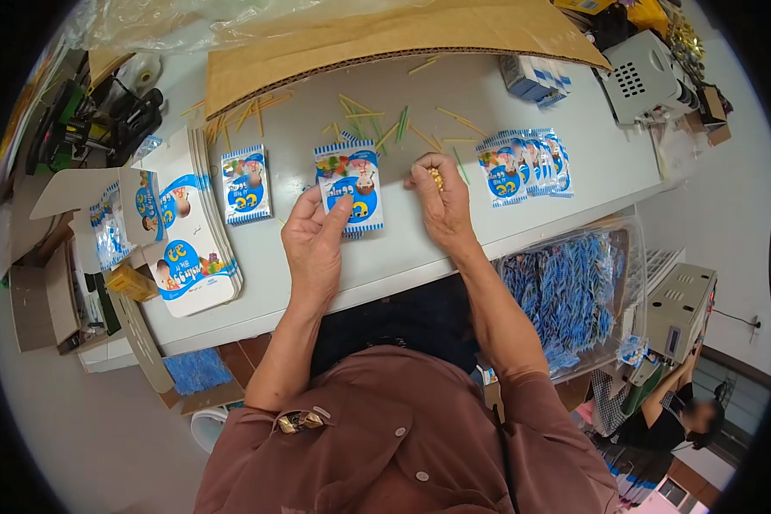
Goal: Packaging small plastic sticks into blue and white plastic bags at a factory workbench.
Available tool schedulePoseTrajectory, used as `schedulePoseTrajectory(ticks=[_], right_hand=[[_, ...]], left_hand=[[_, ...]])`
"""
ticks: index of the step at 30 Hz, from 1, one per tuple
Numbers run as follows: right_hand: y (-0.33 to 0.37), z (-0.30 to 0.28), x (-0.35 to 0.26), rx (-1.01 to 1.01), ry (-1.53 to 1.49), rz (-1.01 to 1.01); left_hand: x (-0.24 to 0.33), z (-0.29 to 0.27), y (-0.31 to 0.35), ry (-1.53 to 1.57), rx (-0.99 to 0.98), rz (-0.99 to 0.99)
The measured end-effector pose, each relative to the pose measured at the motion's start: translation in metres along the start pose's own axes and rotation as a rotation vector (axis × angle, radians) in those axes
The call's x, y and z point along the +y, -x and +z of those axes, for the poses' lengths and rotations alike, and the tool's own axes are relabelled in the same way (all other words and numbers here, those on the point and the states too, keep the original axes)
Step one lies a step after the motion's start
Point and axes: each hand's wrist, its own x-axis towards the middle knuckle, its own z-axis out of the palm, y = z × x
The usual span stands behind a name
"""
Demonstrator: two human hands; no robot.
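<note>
Left hand grips a flat blue-and-white packet; right hand clenched around yellow pieces

All places here are told from the long white-topped table. Over its middle, the left hand grasps the glossy blue-and-white packet with striped ends, thumb across the printed front and fingers beneath. More striped edges peek out from under that packet. Also over the table's middle, a little toward its right end, the right hand is closed in a fist; knobbly yellow pieces show between its fingers, too small to identify.

Scattered over the far half of the table lie thin yellow and green sticks. Toward the table's left end rest a neat pile of matching packets and a stack of flat white printed cartons. Toward its right end, more blue-and-white packets overlap in a fan. A brown corrugated cardboard sheet spans the table's far side. Just off its near edge, toward the right, a clear plastic bin holds many blue-striped packets.
</note>
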Motion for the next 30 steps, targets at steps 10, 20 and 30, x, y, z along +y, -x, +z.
schedulePoseTrajectory(ticks=[10, 20, 30], right_hand=[[-0.017, -0.012, 0.006, 0.312, -0.956, 0.389], [-0.016, -0.012, -0.018, 0.231, -1.408, 0.316], [-0.008, -0.009, -0.062, 0.227, -1.163, 0.152]], left_hand=[[0.013, 0.012, -0.016, -0.116, -0.166, -0.085], [-0.003, 0.007, -0.001, -0.245, -0.272, -0.183], [-0.006, 0.0, 0.017, -0.332, -0.335, -0.161]])
